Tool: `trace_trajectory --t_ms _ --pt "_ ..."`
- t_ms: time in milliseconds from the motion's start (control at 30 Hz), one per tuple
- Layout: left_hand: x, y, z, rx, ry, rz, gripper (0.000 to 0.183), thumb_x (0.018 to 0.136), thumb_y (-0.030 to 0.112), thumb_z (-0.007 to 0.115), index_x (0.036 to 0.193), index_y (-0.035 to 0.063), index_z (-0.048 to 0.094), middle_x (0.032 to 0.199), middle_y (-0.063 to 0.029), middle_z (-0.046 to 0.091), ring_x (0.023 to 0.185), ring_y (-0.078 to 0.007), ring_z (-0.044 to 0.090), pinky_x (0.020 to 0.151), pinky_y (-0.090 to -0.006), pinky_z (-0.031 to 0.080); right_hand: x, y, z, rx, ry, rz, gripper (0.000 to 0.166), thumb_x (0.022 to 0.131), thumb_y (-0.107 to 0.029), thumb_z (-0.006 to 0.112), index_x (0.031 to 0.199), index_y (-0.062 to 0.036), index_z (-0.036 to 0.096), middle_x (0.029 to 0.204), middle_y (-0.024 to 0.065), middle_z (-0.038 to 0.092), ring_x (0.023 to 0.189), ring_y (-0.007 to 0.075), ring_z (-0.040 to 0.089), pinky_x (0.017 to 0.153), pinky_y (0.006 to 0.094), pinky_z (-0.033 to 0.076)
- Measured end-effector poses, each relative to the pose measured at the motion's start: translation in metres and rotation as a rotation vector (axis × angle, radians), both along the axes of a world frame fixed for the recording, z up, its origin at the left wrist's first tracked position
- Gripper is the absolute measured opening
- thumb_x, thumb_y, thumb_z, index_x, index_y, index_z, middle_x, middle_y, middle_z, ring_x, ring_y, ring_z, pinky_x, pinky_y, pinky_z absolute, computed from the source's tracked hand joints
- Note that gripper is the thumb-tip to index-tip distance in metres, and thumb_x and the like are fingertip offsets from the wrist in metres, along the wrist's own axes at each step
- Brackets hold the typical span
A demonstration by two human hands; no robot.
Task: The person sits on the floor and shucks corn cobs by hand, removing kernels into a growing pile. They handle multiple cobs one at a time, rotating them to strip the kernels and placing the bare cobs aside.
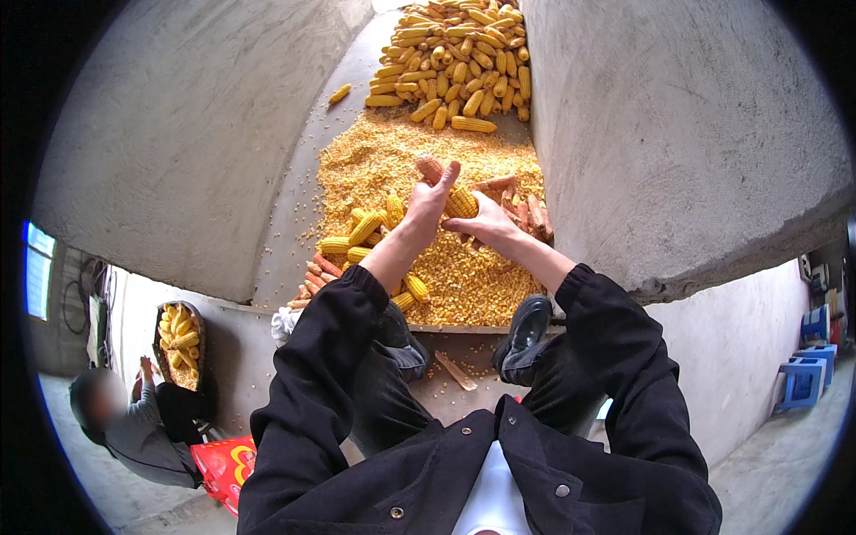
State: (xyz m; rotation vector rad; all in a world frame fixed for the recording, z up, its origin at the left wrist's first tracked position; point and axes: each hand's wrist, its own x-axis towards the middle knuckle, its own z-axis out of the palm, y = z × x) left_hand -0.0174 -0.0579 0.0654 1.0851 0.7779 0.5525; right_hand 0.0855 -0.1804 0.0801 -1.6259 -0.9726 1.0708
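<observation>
My left hand [426, 200] is closed around a mostly bare, reddish corncob [429, 168], its thumb pointing up beside it. My right hand [487, 219] grips a yellow ear of corn [461, 202] right next to the left hand. Whether the cob and the ear touch is hidden by my fingers. Below both hands spreads a thick layer of loose corn kernels [461, 284]. Unshelled ears [364, 229] lie by my left forearm, and stripped cobs [535, 215] are heaped to the right of my right hand.
A large stack of corn ears [461, 67] fills the far end between concrete walls [669, 134]. One ear [340, 93] lies apart. More bare cobs [314, 275] sit at left. A seated person [144, 428] is beside a basket [202, 344] of corn. Blue stools [801, 382] stand right.
</observation>
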Motion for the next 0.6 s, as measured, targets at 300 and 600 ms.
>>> trace_trajectory --t_ms 300,600 --pt "-0.008 -0.012 0.021 -0.241 -0.386 -0.309 0.026 0.098 0.027 0.065 0.110 0.0039 0.062 0.097 -0.0087 0.069 0.086 -0.0196 0.069 0.072 -0.0354 0.058 0.012 -0.004 0.001 -0.023 0.615 0.199 0.020 0.085 -0.018 0.073 0.081 -0.0064 0.056 0.062 0.0004 0.050 0.046 0.0077 0.043 0.042 0.0246 0.029" --pt "0.003 -0.012 0.013 -0.164 -0.206 -0.019 0.036 0.094 0.037 0.072 0.103 0.0023 0.063 0.090 -0.0112 0.069 0.080 -0.0224 0.069 0.075 -0.0401 0.058 -0.010 0.004 -0.002 0.171 0.121 0.017 0.020 0.081 -0.016 0.073 0.091 -0.0035 0.061 0.064 -0.0003 0.052 0.050 0.0100 0.047 0.046 0.0266 0.037"
